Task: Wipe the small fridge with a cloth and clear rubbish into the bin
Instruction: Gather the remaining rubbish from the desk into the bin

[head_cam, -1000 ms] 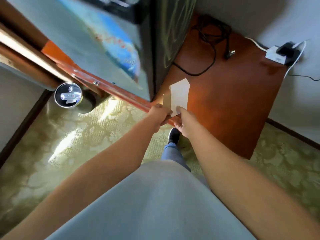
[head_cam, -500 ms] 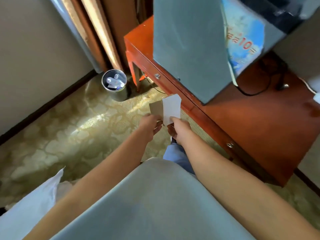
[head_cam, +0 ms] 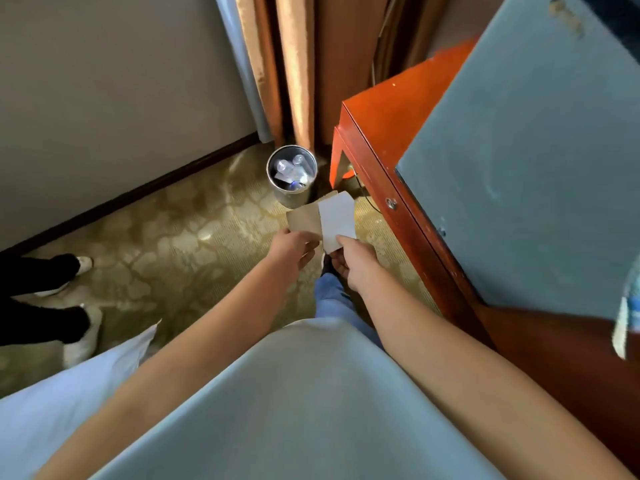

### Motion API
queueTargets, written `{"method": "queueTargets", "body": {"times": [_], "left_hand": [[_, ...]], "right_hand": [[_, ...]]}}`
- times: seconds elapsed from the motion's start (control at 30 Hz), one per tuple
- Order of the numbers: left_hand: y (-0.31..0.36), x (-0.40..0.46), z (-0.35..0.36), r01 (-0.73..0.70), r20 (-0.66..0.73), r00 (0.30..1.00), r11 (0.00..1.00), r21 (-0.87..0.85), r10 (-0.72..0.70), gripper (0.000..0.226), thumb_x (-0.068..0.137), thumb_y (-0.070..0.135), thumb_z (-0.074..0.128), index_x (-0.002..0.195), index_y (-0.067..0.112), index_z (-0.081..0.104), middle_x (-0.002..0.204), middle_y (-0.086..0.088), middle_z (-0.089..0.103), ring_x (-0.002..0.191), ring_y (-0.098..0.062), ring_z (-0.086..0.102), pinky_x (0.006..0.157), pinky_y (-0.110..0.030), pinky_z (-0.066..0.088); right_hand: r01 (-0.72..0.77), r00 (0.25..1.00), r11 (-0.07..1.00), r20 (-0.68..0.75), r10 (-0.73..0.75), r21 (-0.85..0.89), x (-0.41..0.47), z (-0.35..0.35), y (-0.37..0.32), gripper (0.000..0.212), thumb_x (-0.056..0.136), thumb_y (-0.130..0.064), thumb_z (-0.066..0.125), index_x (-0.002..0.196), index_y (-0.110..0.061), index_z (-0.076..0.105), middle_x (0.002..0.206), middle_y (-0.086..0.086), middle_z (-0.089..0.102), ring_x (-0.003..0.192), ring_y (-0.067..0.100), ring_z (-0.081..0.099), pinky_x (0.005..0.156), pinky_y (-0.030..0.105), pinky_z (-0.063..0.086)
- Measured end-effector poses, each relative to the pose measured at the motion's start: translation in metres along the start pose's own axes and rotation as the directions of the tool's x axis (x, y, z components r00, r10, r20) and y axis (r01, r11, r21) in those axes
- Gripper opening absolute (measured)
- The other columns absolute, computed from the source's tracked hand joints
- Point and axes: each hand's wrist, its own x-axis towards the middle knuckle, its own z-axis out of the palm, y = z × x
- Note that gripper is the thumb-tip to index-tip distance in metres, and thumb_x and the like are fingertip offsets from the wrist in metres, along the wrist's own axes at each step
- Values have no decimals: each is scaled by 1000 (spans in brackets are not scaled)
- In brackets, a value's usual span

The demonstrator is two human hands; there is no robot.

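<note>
Hands are both closed on scrap card, held out in front of the body above the patterned carpet [head_cam: 166, 244]. Left hand [head_cam: 294, 245] pinches the lower edge of a brown cardboard piece [head_cam: 304, 220]; right hand [head_cam: 353, 259] pinches the lower corner of a white paper piece [head_cam: 337, 220]. The two pieces overlap at their inner edges and stand upright above the fingers. Round metal bin [head_cam: 292, 174] stands on the carpet just beyond the hands, its top open, with clear plastic bottles and wrappers inside. Small fridge [head_cam: 526, 174] sits to the right of the hands on a reddish wooden worktop [head_cam: 377, 112]; its grey side panel faces the camera and shows scuff marks. Curtains [head_cam: 294, 64] hang beyond the bin. White pillow [head_cam: 69, 386] lies below and left of the left forearm. A second person's legs in dark trousers [head_cam: 38, 275] stand well to the left.
</note>
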Motion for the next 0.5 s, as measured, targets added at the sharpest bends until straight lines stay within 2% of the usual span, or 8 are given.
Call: {"method": "queueTargets", "body": {"times": [0.07,0.2,0.3,0.4,0.5], "left_hand": [[31,19,7,4,-38,999,1000,8,-3,40,88,0,65,126,11,56,108,-7,73,88,-16,71,70,-26,56],[87,52,31,3,-50,999,1000,23,-2,37,90,1,61,124,14,57,108,-6,72,90,-16,70,73,-26,57],[117,76,47,-2,-46,999,1000,18,3,33,92,3,58,122,17,59,109,-5,73,91,-15,71,73,-27,57],[138,96,51,15,-42,999,1000,10,-15,31,93,3,58,120,17,60,108,-5,73,90,-15,71,72,-28,57],[158,118,41,46,-56,997,999,-7,-46,32,93,4,57,123,16,58,111,-5,71,91,-15,69,72,-27,56]], "right_hand": [[-17,1000,1000,9,17,8,19,15,-30,4,92,-17,66,91,-14,64,82,7,67,71,20,63,80,37,58],[-33,999,999,3,33,-15,44,40,-89,4,94,-17,63,92,-13,63,78,8,67,61,17,58,59,28,50],[-40,999,999,-7,39,-32,63,55,-125,12,92,-18,62,101,-11,65,85,11,73,68,21,63,55,27,45],[-43,999,997,0,43,-56,78,71,-153,14,93,-17,60,104,-10,64,82,11,72,72,22,65,47,24,40],[-57,998,991,3,58,-120,90,90,-166,17,94,-21,58,109,-14,62,93,13,73,70,20,62,53,24,44]]}}
